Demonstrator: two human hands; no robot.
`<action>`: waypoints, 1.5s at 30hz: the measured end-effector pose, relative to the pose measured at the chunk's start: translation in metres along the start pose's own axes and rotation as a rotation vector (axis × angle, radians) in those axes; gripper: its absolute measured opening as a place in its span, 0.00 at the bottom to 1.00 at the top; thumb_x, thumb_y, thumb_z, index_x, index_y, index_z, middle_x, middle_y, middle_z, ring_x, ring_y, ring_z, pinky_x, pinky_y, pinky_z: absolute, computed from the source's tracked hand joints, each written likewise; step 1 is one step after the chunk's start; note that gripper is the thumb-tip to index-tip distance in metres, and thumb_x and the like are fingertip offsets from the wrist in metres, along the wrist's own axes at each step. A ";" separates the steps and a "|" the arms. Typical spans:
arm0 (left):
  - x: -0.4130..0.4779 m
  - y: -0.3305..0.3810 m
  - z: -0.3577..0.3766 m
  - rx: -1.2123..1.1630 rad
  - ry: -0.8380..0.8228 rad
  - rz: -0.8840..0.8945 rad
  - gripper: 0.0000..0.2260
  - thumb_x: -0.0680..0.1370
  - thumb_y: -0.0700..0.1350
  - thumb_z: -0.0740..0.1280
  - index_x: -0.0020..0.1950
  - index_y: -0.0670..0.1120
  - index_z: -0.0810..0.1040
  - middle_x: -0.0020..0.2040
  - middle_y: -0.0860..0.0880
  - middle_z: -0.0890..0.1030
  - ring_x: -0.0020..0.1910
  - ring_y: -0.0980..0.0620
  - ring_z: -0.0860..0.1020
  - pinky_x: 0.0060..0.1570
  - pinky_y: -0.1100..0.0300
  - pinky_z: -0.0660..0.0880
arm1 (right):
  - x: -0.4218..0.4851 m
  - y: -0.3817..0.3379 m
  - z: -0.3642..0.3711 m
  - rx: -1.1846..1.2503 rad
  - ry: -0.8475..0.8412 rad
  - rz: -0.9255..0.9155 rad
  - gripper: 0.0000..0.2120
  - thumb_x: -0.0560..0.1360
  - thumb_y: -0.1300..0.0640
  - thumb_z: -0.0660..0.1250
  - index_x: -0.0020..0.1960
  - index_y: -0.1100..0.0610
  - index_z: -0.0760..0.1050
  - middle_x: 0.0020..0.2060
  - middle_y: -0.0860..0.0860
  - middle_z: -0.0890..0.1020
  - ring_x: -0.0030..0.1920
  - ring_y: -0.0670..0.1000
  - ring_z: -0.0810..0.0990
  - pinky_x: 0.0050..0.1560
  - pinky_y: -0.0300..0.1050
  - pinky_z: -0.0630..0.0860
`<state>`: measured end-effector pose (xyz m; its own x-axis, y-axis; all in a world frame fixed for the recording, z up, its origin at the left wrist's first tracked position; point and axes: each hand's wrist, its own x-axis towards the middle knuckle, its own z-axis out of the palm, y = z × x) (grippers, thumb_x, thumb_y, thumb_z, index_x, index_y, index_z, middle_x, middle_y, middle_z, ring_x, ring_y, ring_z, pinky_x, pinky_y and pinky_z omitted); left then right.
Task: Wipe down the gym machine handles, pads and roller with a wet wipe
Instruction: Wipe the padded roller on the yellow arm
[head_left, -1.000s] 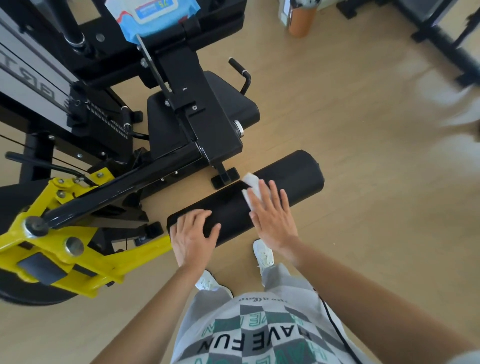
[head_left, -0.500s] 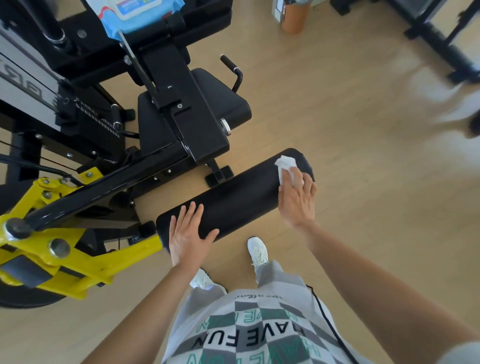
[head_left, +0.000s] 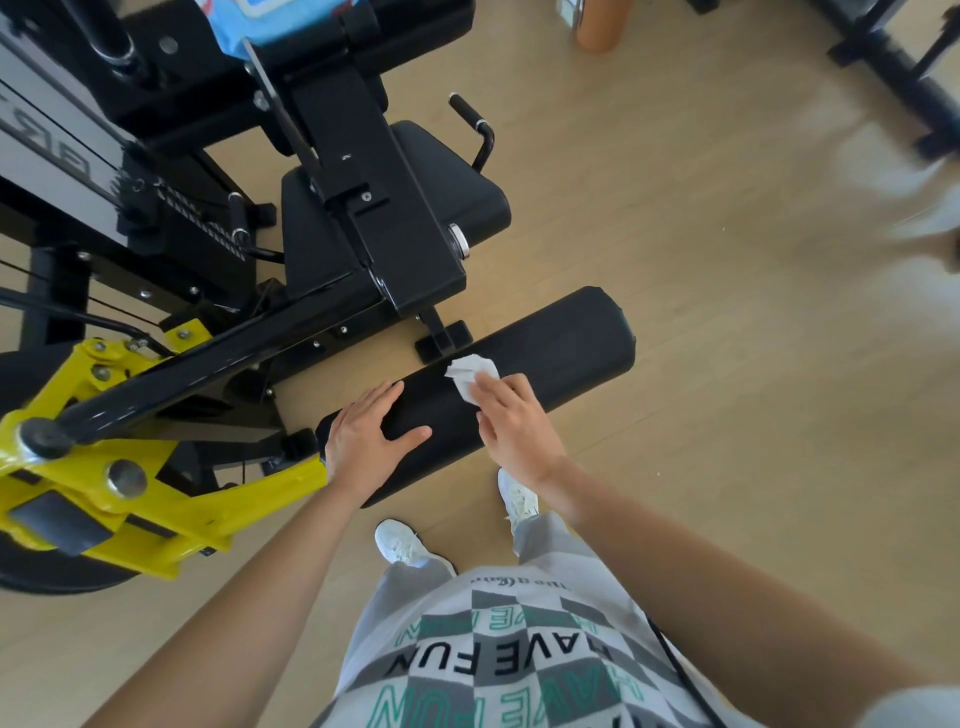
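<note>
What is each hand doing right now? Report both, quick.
Left hand: open, resting flat on the roller.
Right hand: open, straight fingers pressing the wet wipe onto the roller.

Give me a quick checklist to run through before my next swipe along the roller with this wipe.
1. Wipe touching the roller: ok, the right hand presses it down.
2. Roller steadied: ok, the left hand rests flat near its left end.
3. Stretch toward the right end unobstructed: ok.
4. Wipe wet enough: cannot tell.
5. Spare wipes nearby: ok, blue pack in view.
</note>
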<state>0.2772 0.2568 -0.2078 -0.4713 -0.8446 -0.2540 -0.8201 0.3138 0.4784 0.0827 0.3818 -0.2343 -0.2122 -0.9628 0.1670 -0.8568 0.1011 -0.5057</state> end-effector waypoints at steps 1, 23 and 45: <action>0.000 0.000 -0.001 -0.012 -0.002 -0.006 0.33 0.73 0.60 0.76 0.76 0.55 0.73 0.76 0.54 0.72 0.76 0.52 0.69 0.76 0.47 0.65 | 0.000 0.001 0.001 -0.012 -0.011 -0.015 0.17 0.75 0.67 0.70 0.64 0.60 0.79 0.63 0.52 0.79 0.51 0.54 0.73 0.53 0.46 0.79; 0.010 -0.009 0.000 -0.055 -0.076 -0.027 0.32 0.75 0.61 0.74 0.77 0.57 0.70 0.77 0.58 0.71 0.77 0.54 0.67 0.77 0.47 0.61 | 0.040 -0.009 0.000 0.073 -0.069 0.124 0.21 0.74 0.73 0.68 0.65 0.59 0.80 0.53 0.53 0.84 0.47 0.49 0.71 0.46 0.41 0.70; 0.007 -0.011 0.003 -0.054 -0.042 -0.010 0.32 0.74 0.60 0.74 0.77 0.57 0.70 0.77 0.58 0.71 0.76 0.55 0.67 0.76 0.47 0.63 | 0.021 0.101 -0.068 0.038 0.192 0.671 0.24 0.80 0.67 0.61 0.75 0.57 0.70 0.56 0.58 0.73 0.51 0.56 0.73 0.50 0.45 0.70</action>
<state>0.2817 0.2490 -0.2171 -0.4771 -0.8284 -0.2934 -0.8070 0.2807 0.5196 -0.0405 0.3888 -0.2242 -0.7723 -0.6336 -0.0468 -0.4949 0.6462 -0.5809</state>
